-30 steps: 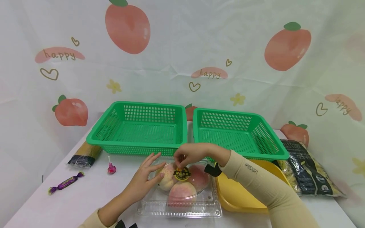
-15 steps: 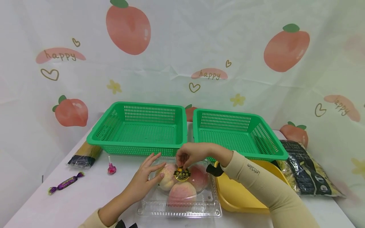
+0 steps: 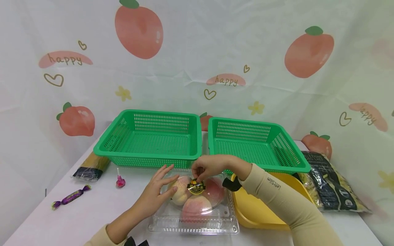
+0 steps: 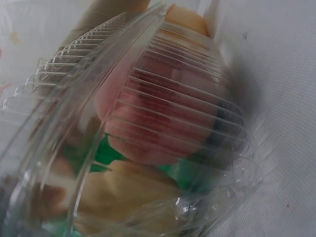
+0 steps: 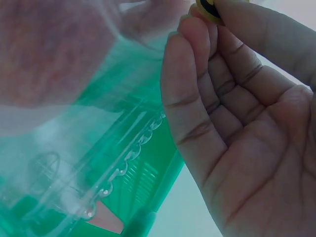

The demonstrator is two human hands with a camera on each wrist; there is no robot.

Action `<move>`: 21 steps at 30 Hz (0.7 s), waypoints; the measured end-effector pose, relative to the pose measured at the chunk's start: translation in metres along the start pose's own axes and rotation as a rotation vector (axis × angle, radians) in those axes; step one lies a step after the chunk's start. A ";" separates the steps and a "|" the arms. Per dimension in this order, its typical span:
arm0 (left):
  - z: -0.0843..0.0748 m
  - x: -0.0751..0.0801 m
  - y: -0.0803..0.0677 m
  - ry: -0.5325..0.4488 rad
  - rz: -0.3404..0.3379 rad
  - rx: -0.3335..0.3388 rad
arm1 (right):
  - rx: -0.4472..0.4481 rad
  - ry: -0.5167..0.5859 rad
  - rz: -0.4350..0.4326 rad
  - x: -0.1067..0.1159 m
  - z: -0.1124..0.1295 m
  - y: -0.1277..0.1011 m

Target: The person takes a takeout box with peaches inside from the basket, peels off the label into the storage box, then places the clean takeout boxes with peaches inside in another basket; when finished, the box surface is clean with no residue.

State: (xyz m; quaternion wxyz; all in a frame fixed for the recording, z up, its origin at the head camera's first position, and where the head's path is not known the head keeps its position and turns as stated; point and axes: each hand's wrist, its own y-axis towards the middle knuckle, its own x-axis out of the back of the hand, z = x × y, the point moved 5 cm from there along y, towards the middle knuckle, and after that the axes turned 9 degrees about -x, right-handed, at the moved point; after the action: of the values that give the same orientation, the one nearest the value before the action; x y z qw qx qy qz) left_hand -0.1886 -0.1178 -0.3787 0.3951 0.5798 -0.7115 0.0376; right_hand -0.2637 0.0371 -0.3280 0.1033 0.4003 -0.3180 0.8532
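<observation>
Three peaches [image 3: 197, 201] sit under the domed lid of a clear plastic clamshell box [image 3: 194, 223], which lies on the white table [image 3: 92, 218] near its front edge, just in front of the gap between two green baskets. The right hand [image 3: 207, 167] pinches the black and gold sticker [image 3: 196, 186] on top of the dome between thumb and curled fingertips; the right wrist view shows the sticker's edge caught in that pinch. The left hand [image 3: 157, 194] rests on the left side of the dome with its fingers straight and spread, touching the plastic and gripping nothing.

The left green basket [image 3: 150, 138] and the right green basket [image 3: 258, 143] stand side by side along the back of the table. A yellow tray [image 3: 255, 212] lies just right of the box, partly under the right sleeve. A dark bag of pasta [image 3: 332, 184] lies at the right edge. Toward the left edge are a packet of spaghetti [image 3: 91, 166], a pink lollipop [image 3: 120, 181] and a purple wrapped candy [image 3: 70, 197].
</observation>
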 end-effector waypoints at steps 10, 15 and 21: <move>0.000 0.000 -0.001 0.002 0.013 0.008 | 0.024 0.024 0.010 0.001 -0.002 -0.002; 0.000 0.000 -0.001 0.013 0.009 0.000 | 0.043 0.070 0.027 0.001 -0.004 -0.004; 0.000 0.000 -0.001 0.030 0.005 -0.009 | 0.049 0.118 0.042 0.002 -0.007 -0.006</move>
State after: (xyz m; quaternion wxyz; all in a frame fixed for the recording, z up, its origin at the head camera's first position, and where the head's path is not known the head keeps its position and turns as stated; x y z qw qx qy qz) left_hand -0.1878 -0.1180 -0.3794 0.4083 0.5757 -0.7071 0.0439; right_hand -0.2665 0.0456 -0.3271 0.0940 0.3450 -0.2988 0.8848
